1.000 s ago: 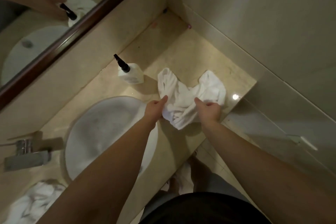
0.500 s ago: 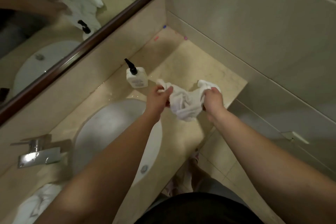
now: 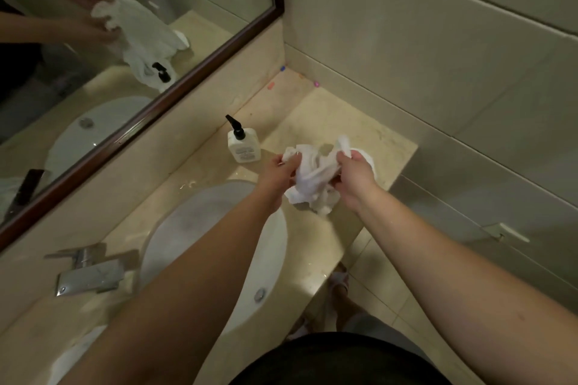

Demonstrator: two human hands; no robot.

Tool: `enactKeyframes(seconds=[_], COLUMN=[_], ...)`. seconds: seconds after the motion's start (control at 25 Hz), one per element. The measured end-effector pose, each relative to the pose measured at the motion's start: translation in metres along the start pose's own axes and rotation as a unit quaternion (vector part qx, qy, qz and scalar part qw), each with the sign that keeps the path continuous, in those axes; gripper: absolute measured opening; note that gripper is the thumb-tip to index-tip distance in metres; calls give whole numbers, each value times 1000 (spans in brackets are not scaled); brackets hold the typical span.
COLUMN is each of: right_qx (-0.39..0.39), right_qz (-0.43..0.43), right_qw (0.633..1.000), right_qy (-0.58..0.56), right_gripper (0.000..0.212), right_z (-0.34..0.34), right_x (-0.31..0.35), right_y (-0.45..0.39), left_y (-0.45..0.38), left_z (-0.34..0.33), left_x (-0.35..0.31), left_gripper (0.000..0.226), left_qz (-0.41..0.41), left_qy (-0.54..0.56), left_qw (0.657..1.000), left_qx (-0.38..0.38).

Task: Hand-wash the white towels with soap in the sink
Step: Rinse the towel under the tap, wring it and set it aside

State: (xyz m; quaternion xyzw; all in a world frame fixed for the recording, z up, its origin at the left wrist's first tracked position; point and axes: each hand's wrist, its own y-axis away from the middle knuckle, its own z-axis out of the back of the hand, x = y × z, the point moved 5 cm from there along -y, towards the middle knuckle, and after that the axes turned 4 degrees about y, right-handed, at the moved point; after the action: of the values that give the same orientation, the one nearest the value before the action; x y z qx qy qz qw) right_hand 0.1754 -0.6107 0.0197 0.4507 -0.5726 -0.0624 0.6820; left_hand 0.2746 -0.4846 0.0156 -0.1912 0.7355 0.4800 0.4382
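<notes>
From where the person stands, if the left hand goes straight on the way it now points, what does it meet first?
The left hand grips the white towel and points away from the person. Beyond the towel, the soap bottle stands a little to the left, so probably the bare counter comes first, then the wall. Depth is unclear.

Beige tiled walls (image 3: 422, 40), dark-framed mirror (image 3: 194, 69), marble counter (image 3: 344, 116).

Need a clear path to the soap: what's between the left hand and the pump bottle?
In the head view, only bare, wet-looking countertop separates the left hand, which grips the white towel, from the soap pump bottle.
</notes>
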Motion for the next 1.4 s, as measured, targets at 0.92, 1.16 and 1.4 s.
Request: enactKeyframes(seconds=[0.92,1.16,1.4], right_qx=[-39,-33,-82], right_qz=[8,9,117], right_qw=[976,949,864], right_qy=[213,315,483], right_gripper=[10,37,37], right_z=[61,69,56], right_x=[-94,-113,-88], right_y=[24,3,-36], left_y=[52,41,12], left_z=[27,43,45], left_x=[95,145,148], left_gripper=[31,32,54], left_qz=[33,129,160], left_qy=[-216,-127,-224], left_qw=[976,982,955], left_qx=[10,-61,-110])
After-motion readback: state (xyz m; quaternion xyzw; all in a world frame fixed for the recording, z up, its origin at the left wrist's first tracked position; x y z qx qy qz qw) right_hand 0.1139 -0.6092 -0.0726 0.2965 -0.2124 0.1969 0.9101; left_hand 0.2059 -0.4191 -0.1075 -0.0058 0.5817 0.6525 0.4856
